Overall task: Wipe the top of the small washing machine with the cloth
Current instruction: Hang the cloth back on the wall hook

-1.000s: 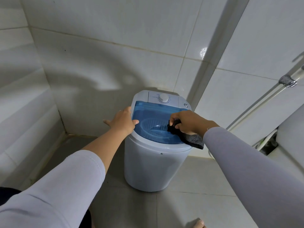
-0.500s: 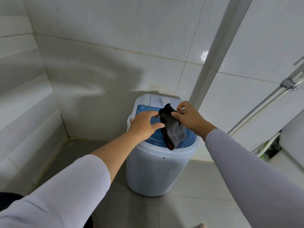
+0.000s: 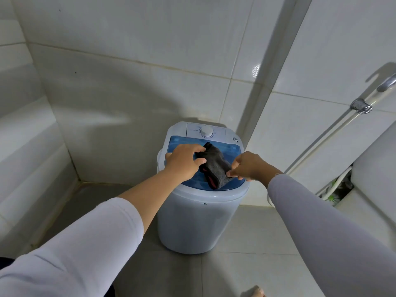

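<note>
A small white washing machine (image 3: 199, 221) stands on the grey floor (image 3: 246, 275) at the centre of the frame, tucked against the tiled wall (image 3: 128, 50). Its blue lid (image 3: 192, 181) faces up, with a white dial (image 3: 206, 132) on the panel just above it. A dark grey cloth (image 3: 215, 166) (a red edge shows at its lower end) lies bunched across the lid, running from upper left to lower right. The left hand (image 3: 184, 161) has its grip closed on the cloth's upper end, fingers and thumb pinching it. The right hand (image 3: 248, 166) pinches the lower right edge of the cloth between fingertips. Both sleeves are pale. At the right of the frame a metal pipe (image 3: 334, 129) runs diagonally along the wall.
</note>
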{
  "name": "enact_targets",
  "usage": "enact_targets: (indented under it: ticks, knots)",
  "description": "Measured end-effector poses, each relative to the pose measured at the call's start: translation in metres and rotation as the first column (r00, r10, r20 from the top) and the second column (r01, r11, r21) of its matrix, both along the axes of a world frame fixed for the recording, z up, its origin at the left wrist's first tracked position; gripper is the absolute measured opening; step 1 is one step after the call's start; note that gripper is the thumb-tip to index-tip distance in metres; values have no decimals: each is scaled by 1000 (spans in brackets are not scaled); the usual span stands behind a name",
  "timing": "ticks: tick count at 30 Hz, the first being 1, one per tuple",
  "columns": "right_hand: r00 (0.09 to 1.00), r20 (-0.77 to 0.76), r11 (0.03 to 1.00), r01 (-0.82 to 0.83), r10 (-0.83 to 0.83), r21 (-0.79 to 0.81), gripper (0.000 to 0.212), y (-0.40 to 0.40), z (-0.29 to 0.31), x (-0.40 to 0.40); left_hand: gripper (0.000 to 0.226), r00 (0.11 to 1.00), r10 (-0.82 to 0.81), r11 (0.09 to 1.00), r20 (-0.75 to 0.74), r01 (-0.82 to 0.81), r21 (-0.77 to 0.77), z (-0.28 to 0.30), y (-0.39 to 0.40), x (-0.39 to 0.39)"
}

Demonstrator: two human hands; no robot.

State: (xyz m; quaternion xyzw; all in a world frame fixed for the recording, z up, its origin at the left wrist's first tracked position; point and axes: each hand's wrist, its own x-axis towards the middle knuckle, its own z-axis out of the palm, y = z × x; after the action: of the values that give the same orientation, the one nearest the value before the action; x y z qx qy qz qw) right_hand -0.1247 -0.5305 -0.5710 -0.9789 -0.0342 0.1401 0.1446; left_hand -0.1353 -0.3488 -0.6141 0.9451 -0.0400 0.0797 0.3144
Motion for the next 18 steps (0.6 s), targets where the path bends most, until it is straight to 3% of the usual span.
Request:
enact_targets:
  ticks: [3,4,7,9,13,16,18]
  knots:
    - [995,91,999,-42,40,27,20,2,2,-1,37,998,-68,997,14,67,31,7,-8,0]
    - [994,106,992,-47,35,113,10,2,6,-2,37,995,-96,995,17,95,37,10,-9,0]
    - [995,103,898,-35,-11,438,9,6,25,-3,43,987,-153,987,40,150,60,25,-9,1]
    - [991,131,840,-54,-20,540,3,9,41,-6,39,988,-149,989,44,148,25,39,-9,3]
    - [973,223,735,-111,-56,669,7,14,70,-10,6,991,-111,988,76,119,-103,66,-6,3]
    - [961,250,668,-106,-123,736,15,16,85,-14,16,993,-54,976,108,76,-206,87,-3,1]
    - [976,173,615,-56,-133,786,23,16,93,-18,15,993,-24,975,119,49,-218,102,-4,-3]
